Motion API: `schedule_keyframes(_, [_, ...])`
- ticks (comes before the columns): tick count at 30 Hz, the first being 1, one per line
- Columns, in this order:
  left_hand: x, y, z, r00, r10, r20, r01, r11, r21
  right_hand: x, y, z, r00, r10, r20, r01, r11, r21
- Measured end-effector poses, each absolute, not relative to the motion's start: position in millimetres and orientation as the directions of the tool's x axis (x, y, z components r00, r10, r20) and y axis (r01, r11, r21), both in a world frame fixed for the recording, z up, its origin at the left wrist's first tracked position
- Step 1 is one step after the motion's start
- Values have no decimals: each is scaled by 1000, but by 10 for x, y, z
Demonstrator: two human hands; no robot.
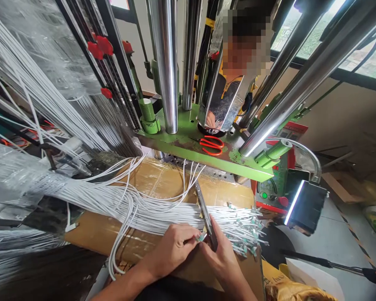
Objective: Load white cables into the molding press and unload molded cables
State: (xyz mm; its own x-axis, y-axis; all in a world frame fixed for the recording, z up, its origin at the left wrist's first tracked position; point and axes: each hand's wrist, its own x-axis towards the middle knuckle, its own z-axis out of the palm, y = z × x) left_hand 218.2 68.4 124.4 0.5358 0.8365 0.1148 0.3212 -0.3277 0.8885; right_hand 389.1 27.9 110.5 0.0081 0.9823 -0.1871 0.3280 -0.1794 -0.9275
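head view | worn on head | looks forward-down | close above cable bundle [163, 211] | green press plate [183, 138] beyond

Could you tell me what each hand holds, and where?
Left hand: cable, at its plug end. Right hand: tool, at its lower end.

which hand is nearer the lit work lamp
Right. The right hand sits left of the work lamp; the left hand is farther left, beyond the right hand.

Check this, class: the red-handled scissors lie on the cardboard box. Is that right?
No. The head view shows the red-handled scissors lying on the green machine plate, above the cardboard box, which carries the white cables.
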Motion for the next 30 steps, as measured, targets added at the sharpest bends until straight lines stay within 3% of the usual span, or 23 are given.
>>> schedule_keyframes(2, [2187, 695, 1300, 417, 907, -51, 306, -87, 948, 3905, 282, 1133, -7, 967, -254, 315, -239, -919])
schedule_keyframes(5, [2168, 704, 1339, 307, 920, -245, 11, 254, 967, 3920, 277, 1136, -13, 961, -275, 293, -260, -920])
schedule_keyframes(8, [2141, 708, 1330, 303, 893, -333, -269, 415, 869, 3918, 274, 1114, -11, 961, -277, 276, -263, -924])
schedule_keyframes(10, [2124, 717, 1323, 301, 886, -353, -240, 429, 871, 3909, 275, 1104, -12, 959, -282, 261, -269, -927])
schedule_keyframes(12, [2105, 741, 1326, 299, 907, -296, -46, 323, 945, 3899, 276, 1105, -7, 964, -266, 241, -257, -936])
schedule_keyframes(15, [2073, 808, 1321, 422, 906, -32, 239, -77, 968, 3890, 278, 1116, 16, 973, -229, 221, -227, -948])
schedule_keyframes(19, [2054, 907, 1244, 595, 766, 242, 259, -468, 845, 3887, 281, 1119, 19, 971, -239, 190, -238, -952])
schedule_keyframes(24, [2072, 976, 1141, 648, 679, 344, 311, -648, 695, 3888, 284, 1087, 23, 969, -245, 184, -245, -952])
schedule_keyframes(30, [2077, 989, 1153, 652, 665, 364, 330, -681, 653, 3915, 310, 1103, 7, 971, -238, 148, -236, -960])
